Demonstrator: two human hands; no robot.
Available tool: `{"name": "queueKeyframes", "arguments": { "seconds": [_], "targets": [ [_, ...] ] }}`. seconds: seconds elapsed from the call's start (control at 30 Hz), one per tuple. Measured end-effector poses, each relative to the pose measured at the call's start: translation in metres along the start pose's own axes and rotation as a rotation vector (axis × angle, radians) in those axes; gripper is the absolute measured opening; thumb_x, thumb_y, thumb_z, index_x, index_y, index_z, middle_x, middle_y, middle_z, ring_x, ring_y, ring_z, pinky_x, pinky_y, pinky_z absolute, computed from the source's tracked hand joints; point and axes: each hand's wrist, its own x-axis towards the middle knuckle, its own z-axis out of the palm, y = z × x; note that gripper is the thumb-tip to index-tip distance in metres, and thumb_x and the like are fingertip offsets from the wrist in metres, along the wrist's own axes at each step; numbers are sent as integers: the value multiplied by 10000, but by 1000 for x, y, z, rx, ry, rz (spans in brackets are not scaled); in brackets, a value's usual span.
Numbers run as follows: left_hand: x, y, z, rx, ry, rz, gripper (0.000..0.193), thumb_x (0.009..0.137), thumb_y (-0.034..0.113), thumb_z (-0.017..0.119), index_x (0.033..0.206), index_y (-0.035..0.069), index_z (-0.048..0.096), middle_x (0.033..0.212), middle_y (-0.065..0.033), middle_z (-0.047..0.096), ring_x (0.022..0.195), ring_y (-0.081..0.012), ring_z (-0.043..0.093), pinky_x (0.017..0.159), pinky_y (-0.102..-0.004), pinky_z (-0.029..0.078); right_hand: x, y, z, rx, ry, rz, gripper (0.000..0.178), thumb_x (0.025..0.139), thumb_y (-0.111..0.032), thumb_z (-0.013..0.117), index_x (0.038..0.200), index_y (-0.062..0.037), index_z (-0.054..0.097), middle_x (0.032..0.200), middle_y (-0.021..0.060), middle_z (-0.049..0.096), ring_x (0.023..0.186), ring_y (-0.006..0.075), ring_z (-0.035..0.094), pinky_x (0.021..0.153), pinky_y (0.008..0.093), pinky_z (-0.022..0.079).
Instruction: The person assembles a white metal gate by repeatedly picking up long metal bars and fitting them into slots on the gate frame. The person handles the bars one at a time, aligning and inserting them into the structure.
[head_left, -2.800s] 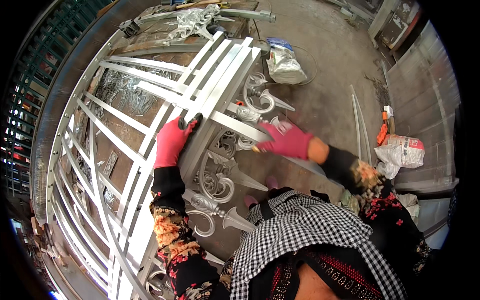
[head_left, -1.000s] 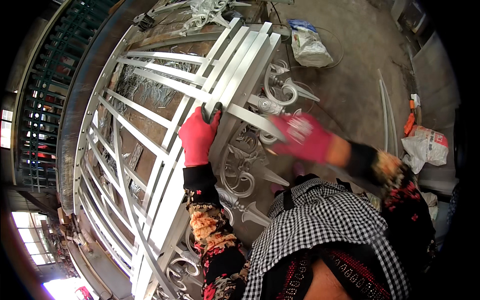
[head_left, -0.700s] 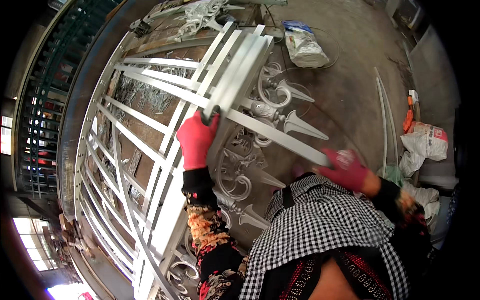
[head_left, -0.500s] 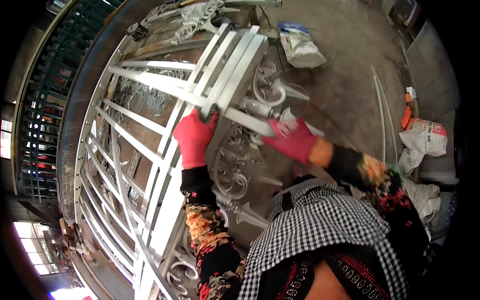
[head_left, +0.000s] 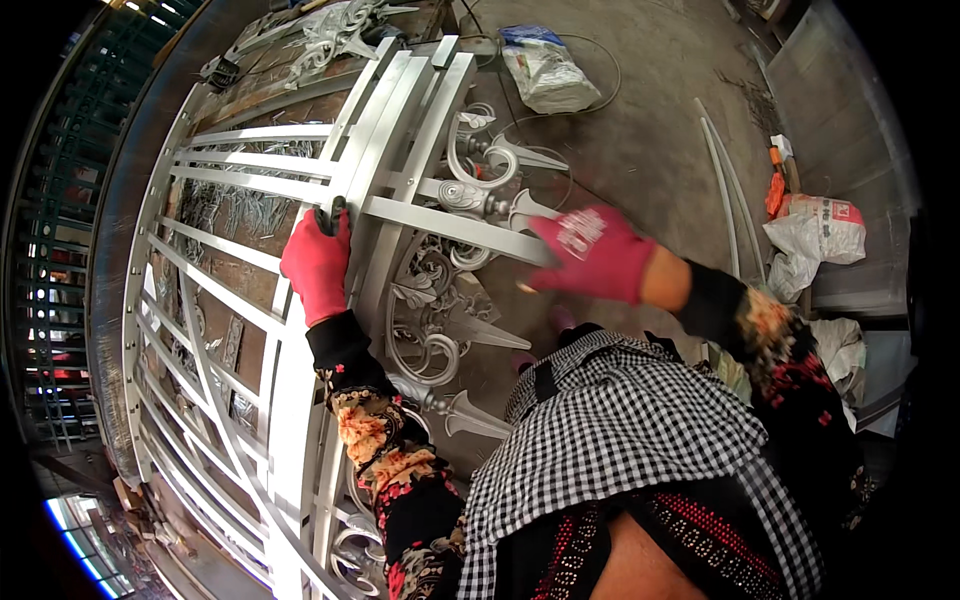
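Note:
A white metal fence panel (head_left: 281, 400) with long rails and crossing pickets lies to my left. My left hand (head_left: 318, 262), in a pink glove with dark fingertips, is closed on one of its long rails (head_left: 372, 155). From that rail a flat white metal bar (head_left: 450, 227) juts out to the right, over another long rail (head_left: 432, 130). My right hand (head_left: 595, 253), in a matching glove, is closed around the bar's outer end. Silver scroll ornaments (head_left: 425, 360) and spear-shaped finials (head_left: 475, 415) stick out beneath the bar and along the panel's right side.
More silver ornaments (head_left: 335, 40) lie at the far end of the worktable. A white and blue sack (head_left: 548, 75) sits on the floor ahead. Two thin strips (head_left: 730, 190) and another sack (head_left: 820, 230) lie to the right. Wire-like metal pieces (head_left: 240, 212) show beneath the pickets.
More of the flat bar shows right of the rail, and my hands are farther apart. The long rails stand more spread at their far end. The whole view has shifted, moving the scene leftward.

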Motion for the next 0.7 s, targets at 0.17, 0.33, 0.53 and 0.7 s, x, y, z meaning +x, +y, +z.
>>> {"name": "queueKeyframes", "arguments": {
  "seconds": [0.17,0.33,0.53,0.7],
  "targets": [
    [9,16,-5,29,-84,-11,447,811,499,542,867,61,611,836,-142,649,776,-336,626,661,-435,476,-17,18,43,38,183,79,405,783,-441,576,874,-48,538,709,144,612,677,320,611,593,421,474],
    [12,22,-4,-32,-76,-94,444,800,485,558,844,48,624,804,-153,642,773,-335,624,669,-433,474,15,-1,41,63,252,63,382,797,-438,545,849,-59,549,738,118,631,691,294,618,614,417,472],
    [12,16,-3,44,21,-39,440,798,470,570,812,33,623,818,-156,634,771,-347,617,668,-426,473,24,-9,41,108,320,50,391,785,-419,572,877,-40,544,748,139,609,700,312,603,610,416,463],
    [8,25,-12,-35,-74,-64,424,784,474,584,811,52,622,801,-147,639,763,-338,616,649,-422,470,10,-1,24,164,263,31,387,781,-411,574,931,-54,564,724,142,617,659,313,618,608,395,490]
  ]
}}
